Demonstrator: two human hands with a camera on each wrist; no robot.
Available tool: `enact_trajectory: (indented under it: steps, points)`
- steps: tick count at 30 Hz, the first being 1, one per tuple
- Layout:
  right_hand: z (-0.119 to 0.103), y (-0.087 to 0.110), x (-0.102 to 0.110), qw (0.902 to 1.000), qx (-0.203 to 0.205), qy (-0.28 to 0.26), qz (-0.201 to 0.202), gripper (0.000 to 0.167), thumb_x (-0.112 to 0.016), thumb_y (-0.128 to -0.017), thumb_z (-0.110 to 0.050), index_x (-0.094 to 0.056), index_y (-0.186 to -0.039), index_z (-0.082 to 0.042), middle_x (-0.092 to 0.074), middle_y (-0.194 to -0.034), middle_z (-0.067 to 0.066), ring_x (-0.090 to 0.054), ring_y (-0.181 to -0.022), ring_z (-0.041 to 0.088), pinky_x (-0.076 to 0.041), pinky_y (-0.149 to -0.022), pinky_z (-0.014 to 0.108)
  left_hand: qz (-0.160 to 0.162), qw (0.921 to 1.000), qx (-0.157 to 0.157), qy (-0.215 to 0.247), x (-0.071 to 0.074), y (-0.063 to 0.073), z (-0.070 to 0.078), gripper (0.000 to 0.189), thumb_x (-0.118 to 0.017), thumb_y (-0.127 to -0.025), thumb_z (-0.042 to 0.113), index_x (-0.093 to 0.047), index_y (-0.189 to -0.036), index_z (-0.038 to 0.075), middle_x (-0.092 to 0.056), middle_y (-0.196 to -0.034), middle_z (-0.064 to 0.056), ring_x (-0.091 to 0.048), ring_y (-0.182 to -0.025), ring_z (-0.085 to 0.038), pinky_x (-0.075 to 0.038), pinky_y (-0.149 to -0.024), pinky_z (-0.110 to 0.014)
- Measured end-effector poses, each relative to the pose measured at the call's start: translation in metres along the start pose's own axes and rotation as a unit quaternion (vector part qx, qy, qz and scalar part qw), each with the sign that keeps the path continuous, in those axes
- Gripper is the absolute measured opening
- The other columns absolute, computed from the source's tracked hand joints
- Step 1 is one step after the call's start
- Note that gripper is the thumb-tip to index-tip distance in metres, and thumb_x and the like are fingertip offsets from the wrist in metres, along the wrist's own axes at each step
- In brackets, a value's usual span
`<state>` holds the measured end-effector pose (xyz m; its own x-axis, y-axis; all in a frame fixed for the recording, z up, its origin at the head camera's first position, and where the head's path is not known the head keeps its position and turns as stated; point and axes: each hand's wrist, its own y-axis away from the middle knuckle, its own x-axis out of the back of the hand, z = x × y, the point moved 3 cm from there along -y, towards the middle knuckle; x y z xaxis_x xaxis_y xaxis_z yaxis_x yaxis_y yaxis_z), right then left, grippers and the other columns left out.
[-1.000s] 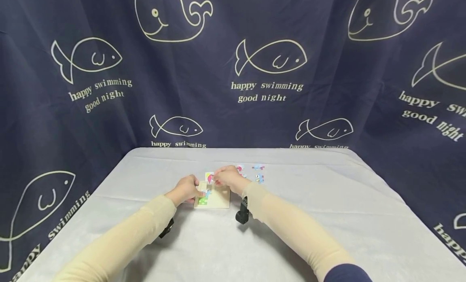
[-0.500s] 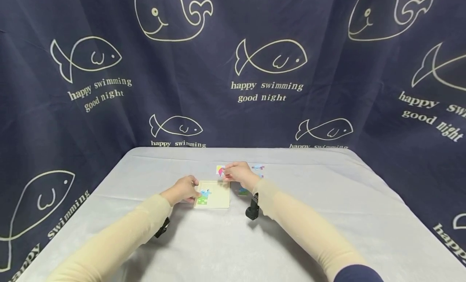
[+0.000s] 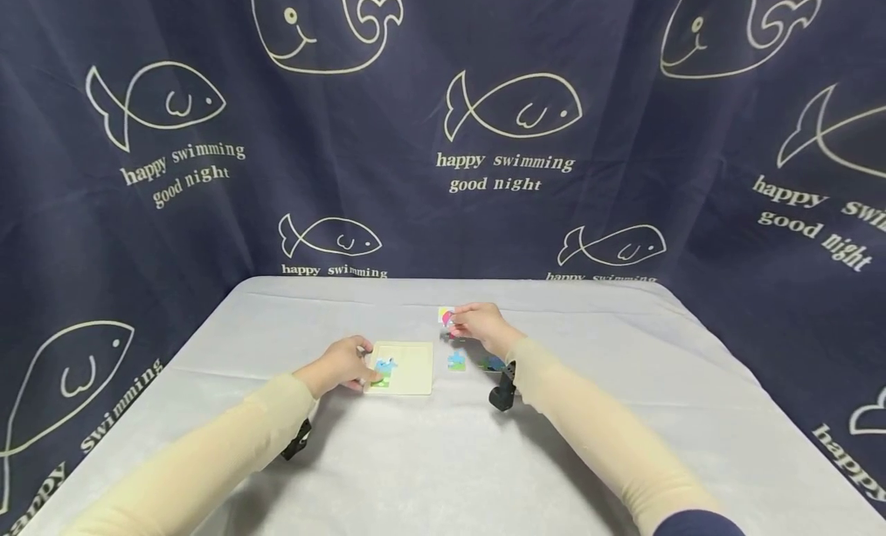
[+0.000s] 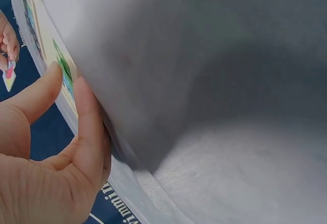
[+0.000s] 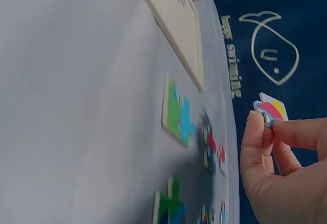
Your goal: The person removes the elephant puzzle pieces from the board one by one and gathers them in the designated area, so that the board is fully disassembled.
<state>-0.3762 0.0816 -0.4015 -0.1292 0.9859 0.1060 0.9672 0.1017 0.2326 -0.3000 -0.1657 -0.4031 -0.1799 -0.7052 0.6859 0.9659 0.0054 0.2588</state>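
My left hand (image 3: 339, 365) grips the left edge of a pale wooden puzzle tray (image 3: 414, 371), thumb over the top. Beside the thumb a blue and green puzzle piece (image 3: 386, 364) lies in the tray's left side. Beyond the tray and to its right, my right hand (image 3: 484, 325) pinches a pink, yellow and white puzzle piece (image 5: 278, 110) between thumb and fingers. The right wrist view has this piece raised above the table, tilted. In the left wrist view, the left thumb (image 4: 43, 93) and fingers sit on either side of the tray's edge.
Right of the tray, a green and blue puzzle piece (image 3: 456, 362) lies on the white tablecloth (image 3: 415, 459). Another, darker green and blue piece (image 3: 492, 363) is near the right wrist. Several more loose pieces show in the right wrist view. A dark blue curtain (image 3: 415, 136) hangs behind the table.
My right hand has carried the pink and yellow puzzle piece from over the tray to the right, beyond the loose pieces. The left hand keeps its grip on the tray.
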Motion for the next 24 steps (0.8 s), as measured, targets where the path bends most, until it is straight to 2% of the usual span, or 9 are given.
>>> enact_trajectory:
  steps: [5,8,14,17,21,24]
  points:
    - [-0.002,-0.002,0.021,0.9998,0.011,-0.012,0.011,0.033,-0.059,-0.092,0.003,-0.057,-0.123,0.011,-0.063,-0.101,0.012,-0.064,-0.074,0.009,-0.059,-0.081,0.023,0.012,0.9999,-0.011,0.004,0.001,0.002,-0.001,0.063,-0.082,-0.073,0.000,-0.051,-0.128,-0.003,-0.055,-0.093,-0.010,-0.054,-0.061,-0.010,-0.057,-0.057,-0.020]
    - [0.000,-0.003,0.035,0.9994,0.012,-0.024,0.020,0.034,-0.059,-0.092,0.004,-0.056,-0.124,0.012,-0.063,-0.095,0.009,-0.064,-0.071,0.008,-0.059,-0.080,0.023,0.014,0.9997,-0.017,0.003,0.001,0.003,-0.004,0.063,-0.082,-0.072,0.000,-0.052,-0.127,-0.003,-0.054,-0.087,-0.007,-0.052,-0.060,-0.010,-0.055,-0.057,-0.020]
    - [0.004,-0.006,0.063,0.9986,0.014,-0.038,0.035,0.038,-0.057,-0.092,0.006,-0.051,-0.128,0.015,-0.063,-0.087,0.007,-0.064,-0.066,0.006,-0.059,-0.073,0.018,0.012,0.9998,-0.017,-0.009,-0.001,0.005,-0.005,0.065,-0.082,-0.071,0.001,-0.052,-0.129,-0.002,-0.054,-0.088,-0.006,-0.052,-0.063,-0.011,-0.056,-0.058,-0.020]
    - [0.003,-0.007,0.077,0.9985,0.017,-0.036,0.037,0.041,-0.057,-0.092,0.007,-0.048,-0.130,0.017,-0.067,-0.093,0.012,-0.065,-0.066,0.005,-0.059,-0.077,0.021,0.013,0.9996,-0.016,-0.019,-0.001,0.004,-0.005,0.067,-0.082,-0.071,0.002,-0.052,-0.130,-0.002,-0.054,-0.090,-0.007,-0.053,-0.065,-0.011,-0.056,-0.059,-0.020]
    - [0.001,-0.008,0.092,0.9990,0.014,-0.020,0.037,0.044,-0.057,-0.092,0.006,-0.045,-0.132,0.017,-0.069,-0.097,0.013,-0.066,-0.068,0.005,-0.058,-0.085,0.025,0.007,0.9996,-0.022,-0.018,0.001,0.005,-0.004,0.067,-0.082,-0.071,0.000,-0.052,-0.130,-0.001,-0.054,-0.090,-0.007,-0.053,-0.063,-0.011,-0.055,-0.059,-0.021]
    - [0.001,-0.009,0.101,0.9989,0.009,-0.013,0.043,0.044,-0.057,-0.091,0.006,-0.045,-0.133,0.017,-0.067,-0.095,0.011,-0.066,-0.069,0.005,-0.058,-0.083,0.024,-0.003,0.9994,-0.031,-0.013,0.002,0.006,-0.002,0.066,-0.082,-0.070,-0.002,-0.051,-0.129,-0.003,-0.053,-0.088,-0.006,-0.053,-0.061,-0.010,-0.054,-0.057,-0.020]
